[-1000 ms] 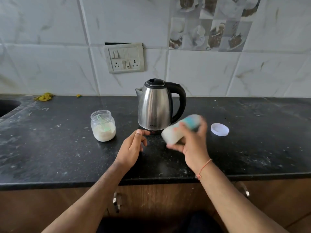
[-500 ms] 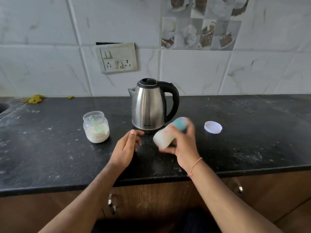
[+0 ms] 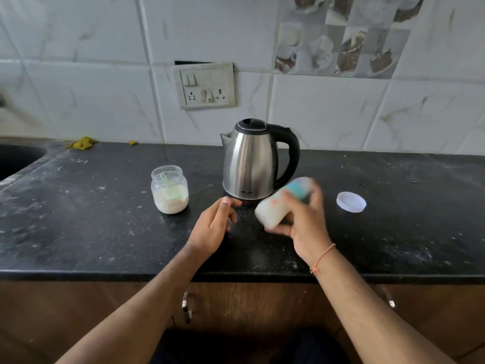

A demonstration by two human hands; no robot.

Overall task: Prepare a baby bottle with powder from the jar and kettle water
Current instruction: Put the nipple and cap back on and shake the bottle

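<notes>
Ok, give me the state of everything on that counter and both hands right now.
Clear glass powder jar: open, upright, partly full, green scoop inside.
Steel electric kettle: upright, lid closed.
White round jar lid: off, flat on counter.
Milky baby bottle: capped, tilted, blurred, in right hand.
Left hand: relaxed, holding nothing.

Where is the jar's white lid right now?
In the head view the white lid lies flat on the black counter, right of the kettle and beyond the right hand.
</notes>
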